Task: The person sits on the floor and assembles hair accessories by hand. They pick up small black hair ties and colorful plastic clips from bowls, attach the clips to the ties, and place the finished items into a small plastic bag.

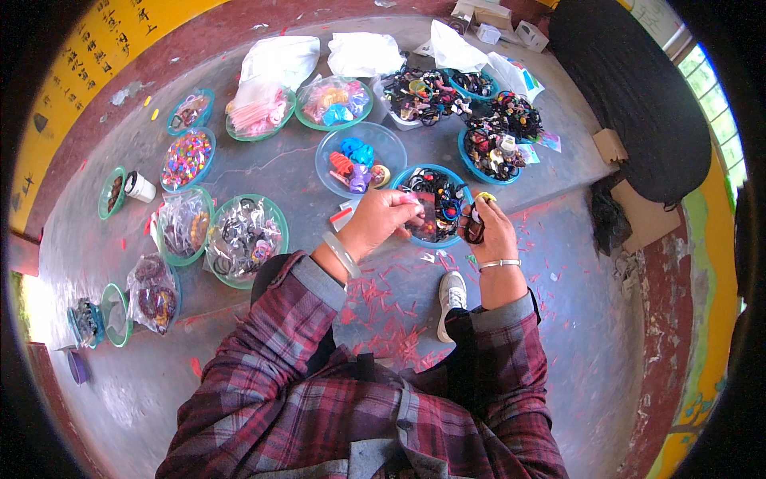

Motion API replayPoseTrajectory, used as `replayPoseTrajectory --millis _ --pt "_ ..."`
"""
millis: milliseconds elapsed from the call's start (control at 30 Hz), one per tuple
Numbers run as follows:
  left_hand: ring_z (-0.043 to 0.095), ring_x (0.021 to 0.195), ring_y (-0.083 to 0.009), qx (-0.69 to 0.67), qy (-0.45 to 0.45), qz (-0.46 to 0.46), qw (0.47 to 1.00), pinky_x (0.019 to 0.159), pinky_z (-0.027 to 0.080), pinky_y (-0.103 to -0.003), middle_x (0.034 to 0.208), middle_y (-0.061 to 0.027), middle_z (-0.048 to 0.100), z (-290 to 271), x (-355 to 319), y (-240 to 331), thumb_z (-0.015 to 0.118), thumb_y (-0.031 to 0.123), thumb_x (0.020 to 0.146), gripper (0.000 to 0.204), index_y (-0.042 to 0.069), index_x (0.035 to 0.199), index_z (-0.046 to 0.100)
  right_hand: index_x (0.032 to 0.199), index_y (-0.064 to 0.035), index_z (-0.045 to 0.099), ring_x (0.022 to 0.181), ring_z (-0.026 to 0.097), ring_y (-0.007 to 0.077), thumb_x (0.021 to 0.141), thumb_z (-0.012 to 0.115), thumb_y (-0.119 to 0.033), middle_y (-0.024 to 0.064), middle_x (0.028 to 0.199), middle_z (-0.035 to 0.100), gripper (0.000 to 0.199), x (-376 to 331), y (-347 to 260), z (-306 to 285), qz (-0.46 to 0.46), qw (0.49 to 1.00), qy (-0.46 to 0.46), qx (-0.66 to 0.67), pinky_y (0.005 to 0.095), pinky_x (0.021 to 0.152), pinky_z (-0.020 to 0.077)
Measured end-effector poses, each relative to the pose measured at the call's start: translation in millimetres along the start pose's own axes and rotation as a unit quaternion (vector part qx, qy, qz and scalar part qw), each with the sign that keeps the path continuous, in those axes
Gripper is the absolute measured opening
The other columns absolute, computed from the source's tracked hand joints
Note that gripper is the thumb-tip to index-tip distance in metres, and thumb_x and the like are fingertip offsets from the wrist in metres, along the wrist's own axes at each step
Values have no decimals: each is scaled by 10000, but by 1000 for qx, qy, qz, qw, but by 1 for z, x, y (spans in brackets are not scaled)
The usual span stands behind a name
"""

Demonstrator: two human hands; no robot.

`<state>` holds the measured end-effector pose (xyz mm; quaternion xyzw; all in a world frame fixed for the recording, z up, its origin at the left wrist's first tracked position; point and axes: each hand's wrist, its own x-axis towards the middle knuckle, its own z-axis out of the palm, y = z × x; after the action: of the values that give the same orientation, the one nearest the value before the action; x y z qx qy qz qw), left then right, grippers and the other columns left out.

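Note:
My left hand (381, 217) pinches a small clear plastic packet (423, 214) with something reddish inside. My right hand (488, 229) grips a bunch of dark hair ties (474, 230), with a yellow piece poking out at the fingertips. Both hands hover over a blue-rimmed bowl (406, 177) full of dark hair bands, close together and almost touching. A pale bangle is on my left wrist and a thin silver bracelet on my right. My plaid sleeves come up from the lower edge.
Many bowls of hair accessories sit on the grey concrete floor: a clear bowl (381, 137) with blue and red clips, green-rimmed bowls (275, 211) at left, dark-tie bowls (463, 146) at upper right. White plastic bags (363, 52) lie behind. My white shoe (452, 297) rests below the hands.

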<state>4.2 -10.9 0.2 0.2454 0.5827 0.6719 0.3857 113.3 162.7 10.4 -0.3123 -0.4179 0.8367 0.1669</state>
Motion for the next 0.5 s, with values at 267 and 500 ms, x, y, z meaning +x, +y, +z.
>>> replayPoseTrajectory --millis 267,500 --pt "609 674 -108 93 74 -27 993 571 495 -227 767 -46 629 -8 9 -18 548 162 839 206 -21 907 613 966 0 548 631 522 60 848 540 -97 34 757 586 153 -21 -5 13 -88 950 -105 -280 185 525 396" --pt "599 576 -148 350 110 68 928 540 470 -281 663 -93 626 0 13 -31 576 175 803 191 -4 770 634 843 3 597 708 558 75 743 621 23 46 812 616 105 -32 4 31 -273 884 -63 -374 222 610 460"
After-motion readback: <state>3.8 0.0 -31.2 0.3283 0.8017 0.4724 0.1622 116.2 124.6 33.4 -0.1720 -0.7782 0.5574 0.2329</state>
